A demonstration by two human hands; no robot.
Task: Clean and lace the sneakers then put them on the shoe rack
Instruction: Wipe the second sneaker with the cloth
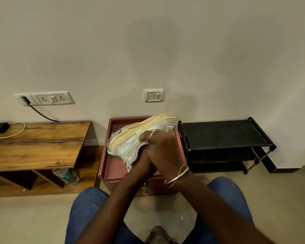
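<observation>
A worn white and cream sneaker (130,138) is held tilted, sole facing up and left, over a maroon box (109,161). My right hand (162,147), with a ring and a bangle at the wrist, grips the sneaker's upper from the right with curled fingers. My left hand (143,160) reaches into the sneaker's opening from below, and its fingers are hidden inside. The black shoe rack (225,132) stands just right of the box, its shelves bare. A blurred greyish object (158,234) lies on the floor between my knees.
A low wooden table (39,141) stands to the left, with a white cable and a black device on it. A plastic water bottle (67,175) lies on the shelf under it. The wall behind has two socket plates. My knees in blue jeans frame the floor below.
</observation>
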